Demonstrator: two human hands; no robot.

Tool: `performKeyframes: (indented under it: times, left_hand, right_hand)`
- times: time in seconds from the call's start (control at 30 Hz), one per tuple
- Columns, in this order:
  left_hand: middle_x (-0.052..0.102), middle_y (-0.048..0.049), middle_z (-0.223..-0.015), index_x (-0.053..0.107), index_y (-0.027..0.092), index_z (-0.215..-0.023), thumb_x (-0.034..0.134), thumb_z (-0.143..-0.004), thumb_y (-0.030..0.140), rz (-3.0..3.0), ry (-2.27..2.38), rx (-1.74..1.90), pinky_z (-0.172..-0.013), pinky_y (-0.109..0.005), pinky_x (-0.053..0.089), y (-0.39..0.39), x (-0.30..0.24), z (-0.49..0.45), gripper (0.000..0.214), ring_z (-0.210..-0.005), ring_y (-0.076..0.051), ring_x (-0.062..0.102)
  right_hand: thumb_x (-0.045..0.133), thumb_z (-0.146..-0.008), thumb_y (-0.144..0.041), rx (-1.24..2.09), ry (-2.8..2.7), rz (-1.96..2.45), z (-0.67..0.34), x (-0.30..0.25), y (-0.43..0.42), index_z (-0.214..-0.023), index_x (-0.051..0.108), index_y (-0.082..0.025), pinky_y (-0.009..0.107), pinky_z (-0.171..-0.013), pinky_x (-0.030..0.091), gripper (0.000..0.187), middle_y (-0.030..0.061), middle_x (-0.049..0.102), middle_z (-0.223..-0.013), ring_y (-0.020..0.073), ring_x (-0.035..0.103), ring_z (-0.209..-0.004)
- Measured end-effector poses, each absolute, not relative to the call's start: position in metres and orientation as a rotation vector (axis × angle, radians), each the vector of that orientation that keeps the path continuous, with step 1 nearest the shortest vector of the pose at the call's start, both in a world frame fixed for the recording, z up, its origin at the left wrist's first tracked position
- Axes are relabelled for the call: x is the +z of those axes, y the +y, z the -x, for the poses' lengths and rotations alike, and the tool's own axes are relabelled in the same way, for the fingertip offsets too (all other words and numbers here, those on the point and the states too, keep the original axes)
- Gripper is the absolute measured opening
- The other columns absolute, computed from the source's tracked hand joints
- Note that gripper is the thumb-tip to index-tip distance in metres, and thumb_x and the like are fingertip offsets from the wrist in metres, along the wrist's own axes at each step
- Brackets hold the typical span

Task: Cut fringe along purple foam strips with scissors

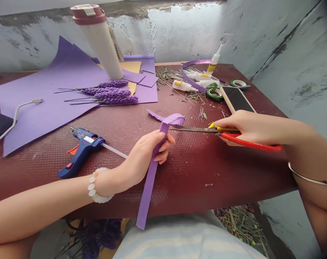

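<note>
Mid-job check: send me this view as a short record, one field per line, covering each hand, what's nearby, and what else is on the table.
Left hand: grips a purple strip, its upper end curled.
Right hand: holds scissors with red and yellow handles, blades reaching the strip's curled end.
Nearby: blue glue gun lying beside the left hand.
Rest: purple sheets, purple lavender sprigs, green tape roll, glue bottle, on a maroon table.

Head camera, facing forward and down

I'm watching through the single camera worn on the person's head, angled down from close above a maroon table (206, 180), with the left hand (138, 162) and right hand (256, 127) in the lower frame and a pale wall (179, 32) along the top.
</note>
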State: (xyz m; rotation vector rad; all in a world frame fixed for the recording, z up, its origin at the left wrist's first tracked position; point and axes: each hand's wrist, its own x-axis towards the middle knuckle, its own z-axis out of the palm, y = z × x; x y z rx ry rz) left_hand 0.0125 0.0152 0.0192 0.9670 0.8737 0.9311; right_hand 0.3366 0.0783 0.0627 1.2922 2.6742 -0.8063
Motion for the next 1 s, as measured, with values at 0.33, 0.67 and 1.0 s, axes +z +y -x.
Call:
performKeyframes:
  times: [0.33, 0.67, 1.0]
  left_hand:
    - [0.093, -0.0092, -0.095, 0.083, 0.018, -0.102, 0.105, -0.098, 0.055, -0.934, 0.853, 0.929, -0.074, -0.032, 0.066, 0.007, 0.014, -0.014, 0.043, -0.069, -0.018, 0.078]
    - [0.099, -0.0121, -0.109, 0.085, 0.018, -0.105, 0.101, -0.105, 0.055, -1.060, 0.851, 0.938, -0.080, -0.033, 0.076, 0.002, 0.017, -0.015, 0.040, -0.076, -0.022, 0.091]
    - [0.096, -0.0086, -0.094, 0.083, 0.019, -0.106, 0.092, -0.111, 0.047, -1.169, 0.851, 0.936, -0.073, -0.034, 0.070, 0.003, 0.016, -0.015, 0.030, -0.061, -0.018, 0.077]
  right_hand:
    - [0.070, -0.093, -0.030, -0.900, 2.727, -1.269, -0.313, 0.057, 0.067, -0.082, 0.052, -0.033, 0.039, -0.056, 0.041, 0.021, -0.0052, 0.060, -0.064, 0.0206, 0.054, -0.055]
    - [0.066, -0.086, -0.025, -0.788, 2.914, -1.242, -0.307, 0.048, 0.054, -0.087, 0.043, -0.036, 0.038, -0.057, 0.038, 0.025, -0.0094, 0.056, -0.062, 0.0201, 0.053, -0.049]
    - [0.066, -0.089, -0.022, -0.782, 2.900, -1.178, -0.310, 0.045, 0.060, -0.086, 0.042, -0.036, 0.037, -0.055, 0.038, 0.027, -0.0086, 0.054, -0.060, 0.0207, 0.054, -0.051]
